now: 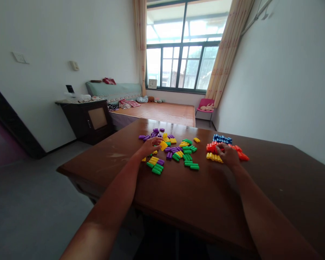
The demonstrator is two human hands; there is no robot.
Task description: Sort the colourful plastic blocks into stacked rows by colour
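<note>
My left hand (150, 145) is closed on a yellow plastic block (163, 145), pinched between thumb and fingers just above the pile. Below and beside it lie loose purple blocks (170, 156), green blocks (157, 169) and more yellow blocks (154, 160). To the right, my right hand (228, 154) rests over a row of orange-red blocks (211, 146), its thumb and fingers apart. The thumb is close to the end of a lined-up yellow row (213, 157). Part of the orange-red group is hidden under the hand. Behind it sits a row of blue blocks (222, 138).
The blocks lie on a glossy brown table (178, 195). Past its far edge is a bed (165, 112) under a window. A dark cabinet (94, 117) stands at the left, a pink chair (205, 105) at the back right.
</note>
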